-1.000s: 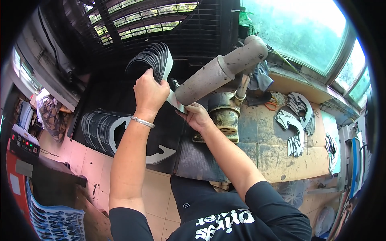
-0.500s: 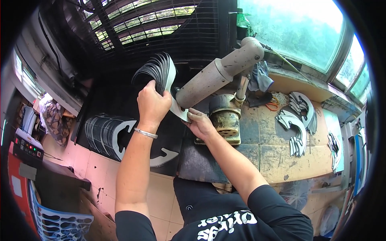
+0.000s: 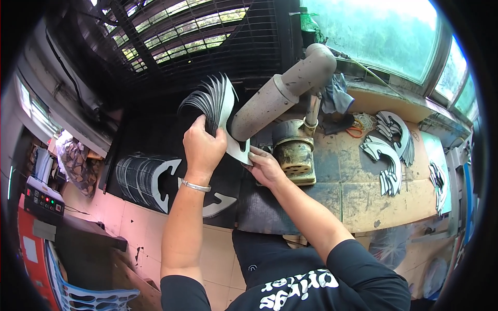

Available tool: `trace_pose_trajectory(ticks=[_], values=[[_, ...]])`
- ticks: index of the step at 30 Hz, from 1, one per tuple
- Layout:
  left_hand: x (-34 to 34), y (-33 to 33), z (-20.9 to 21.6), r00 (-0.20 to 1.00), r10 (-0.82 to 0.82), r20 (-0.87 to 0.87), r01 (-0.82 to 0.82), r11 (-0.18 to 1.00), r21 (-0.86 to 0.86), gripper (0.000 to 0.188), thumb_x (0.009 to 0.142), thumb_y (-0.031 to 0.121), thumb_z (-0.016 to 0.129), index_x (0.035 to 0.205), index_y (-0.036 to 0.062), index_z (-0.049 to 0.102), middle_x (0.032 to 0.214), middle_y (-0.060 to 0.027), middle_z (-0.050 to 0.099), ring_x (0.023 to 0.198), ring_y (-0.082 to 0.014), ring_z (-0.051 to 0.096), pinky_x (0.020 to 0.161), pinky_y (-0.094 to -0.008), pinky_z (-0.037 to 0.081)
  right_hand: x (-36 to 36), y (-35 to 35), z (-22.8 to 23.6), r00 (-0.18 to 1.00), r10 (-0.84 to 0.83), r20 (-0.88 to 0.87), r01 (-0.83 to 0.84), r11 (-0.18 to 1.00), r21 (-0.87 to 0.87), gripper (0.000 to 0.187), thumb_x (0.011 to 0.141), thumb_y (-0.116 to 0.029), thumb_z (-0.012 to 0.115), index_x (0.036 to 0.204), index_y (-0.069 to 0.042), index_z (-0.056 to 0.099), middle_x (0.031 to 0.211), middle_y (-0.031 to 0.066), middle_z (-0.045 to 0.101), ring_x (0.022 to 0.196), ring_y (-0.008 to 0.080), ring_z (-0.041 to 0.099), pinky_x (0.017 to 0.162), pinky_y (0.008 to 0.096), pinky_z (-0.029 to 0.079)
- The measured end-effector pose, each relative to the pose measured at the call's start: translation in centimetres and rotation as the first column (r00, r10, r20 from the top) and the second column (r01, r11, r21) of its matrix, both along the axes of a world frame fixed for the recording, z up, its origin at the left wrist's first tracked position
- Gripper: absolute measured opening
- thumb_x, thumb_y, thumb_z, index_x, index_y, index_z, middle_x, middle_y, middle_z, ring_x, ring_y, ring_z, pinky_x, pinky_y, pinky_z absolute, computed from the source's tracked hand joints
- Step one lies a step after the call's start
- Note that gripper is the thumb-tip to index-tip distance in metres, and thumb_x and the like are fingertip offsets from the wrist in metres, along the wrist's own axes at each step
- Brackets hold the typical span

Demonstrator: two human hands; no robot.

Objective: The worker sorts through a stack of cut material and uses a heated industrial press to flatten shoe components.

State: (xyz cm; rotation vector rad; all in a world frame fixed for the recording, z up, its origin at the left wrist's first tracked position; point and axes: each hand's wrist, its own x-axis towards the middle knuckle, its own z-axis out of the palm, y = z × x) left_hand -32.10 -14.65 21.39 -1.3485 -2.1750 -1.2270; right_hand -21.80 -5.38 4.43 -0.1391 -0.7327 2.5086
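My left hand [image 3: 204,146] is closed round a fanned stack of thin, curved, shoe-upper-like cut pieces [image 3: 220,101], dark on one side and pale grey on the other. My right hand [image 3: 264,167] pinches the lower end of the front pale piece, near a slot-like opening in it. That piece passes beside the lower end of a thick grey cylindrical machine arm [image 3: 264,109], whose working tip is hidden from me. Below and to the right stands the machine's worn round base [image 3: 293,150].
A long row of stacked curved pieces [image 3: 142,179] lies on the dark tabletop at left, with a loose pale piece [image 3: 220,206] nearer me. More bundles [image 3: 384,160] rest on the cardboard at right. Orange-handled scissors [image 3: 355,129] and a grey glove [image 3: 337,96] are behind the base.
The view has shifted slightly. Both hands keep their hold, and the stack is a little lower and turned beside the machine arm, its sheets fanned more upright.
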Motion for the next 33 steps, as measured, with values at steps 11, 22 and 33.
trace_pose_trajectory(ticks=[11, 22, 33], values=[[0.8, -0.8, -0.1, 0.996, -0.024, 0.081, 0.026, 1.0, -0.014, 0.023, 0.072, 0.005, 0.062, 0.087, -0.0123, 0.059, 0.068, -0.0178, 0.064, 0.058, -0.0157, 0.061, 0.058, -0.0295, 0.047, 1.0, -0.7, -0.4, 1.0, 0.012, 0.008, -0.012, 0.999, -0.03, 0.038, 0.093, -0.009, 0.053, 0.13, 0.002, 0.05, 0.117, 0.0093, 0.062, 0.105, 0.0153, 0.059, 0.093, 0.031, 0.044], [1.1, -1.7, -1.1, 0.99, -0.068, 0.121, 0.064, 0.997, 0.036, 0.033, 0.071, 0.006, 0.062, 0.096, -0.0164, 0.059, 0.07, -0.0267, 0.063, 0.064, -0.0348, 0.067, 0.062, -0.0353, 0.05, 1.7, -1.6, -0.5, 0.999, 0.037, -0.034, -0.038, 0.999, -0.013, 0.04, 0.093, -0.008, 0.052, 0.131, 0.003, 0.048, 0.121, 0.0102, 0.06, 0.108, 0.0163, 0.058, 0.095, 0.0317, 0.043], [-2.9, -1.5, -3.5, 0.952, -0.204, 0.226, 0.164, 0.97, 0.181, 0.029, 0.078, 0.0, 0.064, 0.101, -0.0161, 0.056, 0.081, -0.0131, 0.067, 0.071, -0.0116, 0.062, 0.064, -0.0252, 0.049, 0.3, -0.3, 0.1, 0.999, -0.042, 0.026, 0.042, 0.999, -0.003, 0.04, 0.093, -0.004, 0.05, 0.13, 0.008, 0.046, 0.122, 0.0141, 0.058, 0.106, 0.0181, 0.059, 0.093, 0.0323, 0.045]])
